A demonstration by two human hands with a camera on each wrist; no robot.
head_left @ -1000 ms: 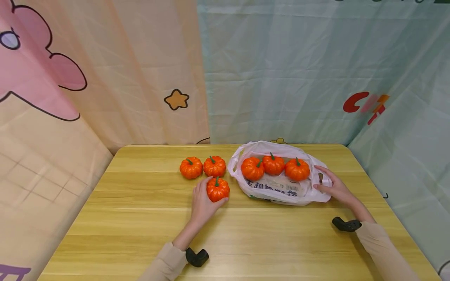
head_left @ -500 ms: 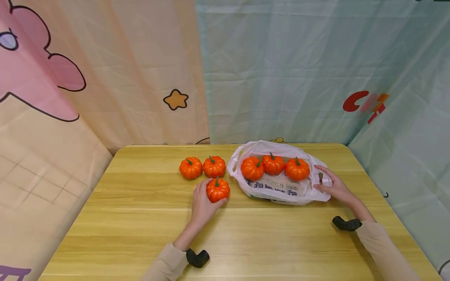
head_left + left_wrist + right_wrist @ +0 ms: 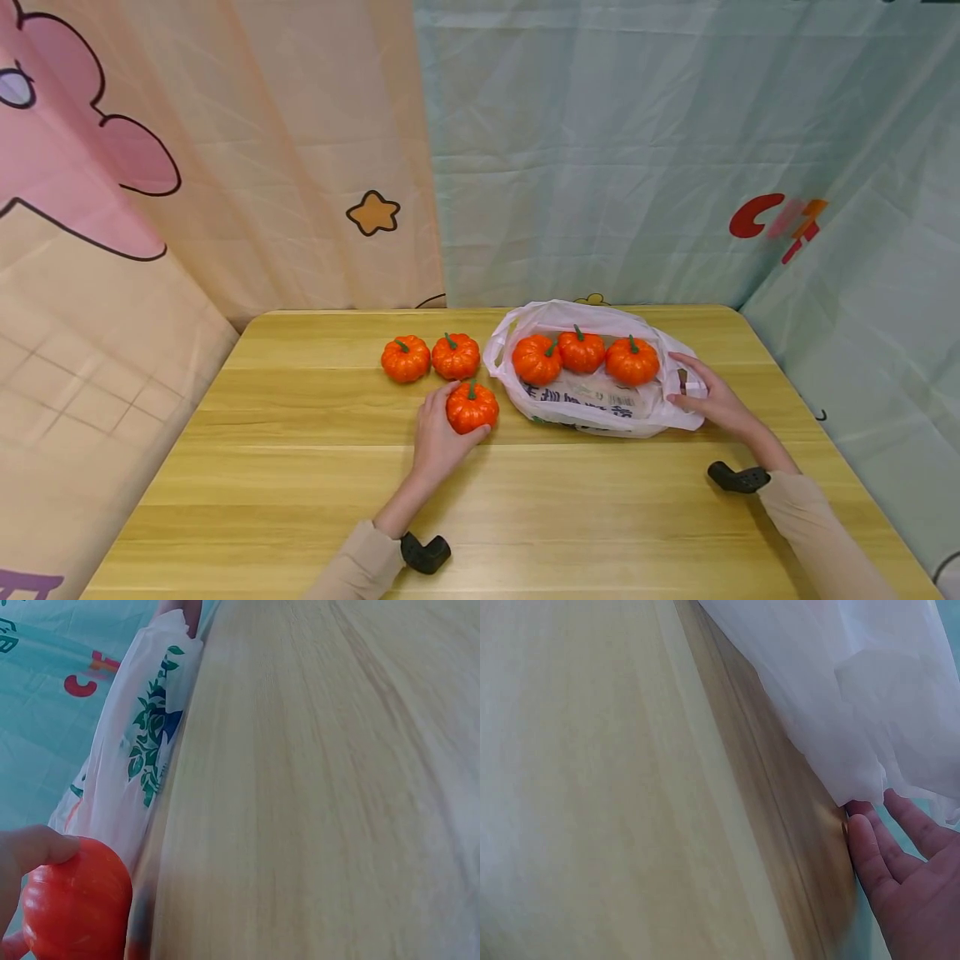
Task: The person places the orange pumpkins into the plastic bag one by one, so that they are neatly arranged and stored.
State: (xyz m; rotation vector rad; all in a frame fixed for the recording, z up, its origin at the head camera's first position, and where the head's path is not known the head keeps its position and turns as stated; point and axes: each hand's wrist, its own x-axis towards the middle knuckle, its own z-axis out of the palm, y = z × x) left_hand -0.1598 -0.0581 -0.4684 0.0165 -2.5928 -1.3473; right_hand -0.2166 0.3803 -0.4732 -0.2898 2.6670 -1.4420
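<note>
My left hand point(image 3: 441, 437) grips a small orange pumpkin point(image 3: 472, 407) with a green stem, thumb in front and fingers at its far left side. In the left wrist view, the thumb lies against the shiny pumpkin point(image 3: 79, 907). To the right, a white plastic bag point(image 3: 600, 421) lies with its mouth spread, and three pumpkins point(image 3: 632, 362) sit inside it. My right hand point(image 3: 716, 406) touches the bag's right end, thumb and fingers spread apart. In the right wrist view, its fairly straight fingers point(image 3: 922, 829) meet the bag's edge point(image 3: 847, 772); some tips are hidden.
Two more pumpkins point(image 3: 406, 359) point(image 3: 456, 357) stand side by side on the wooden table point(image 3: 300, 467), left of the bag and behind my left hand. Printed curtains point(image 3: 570, 167) rise close behind the table and along its sides.
My left hand and its pumpkin have shifted slightly right, toward the bag and away from the two standing pumpkins. The right hand and the bag stay in place.
</note>
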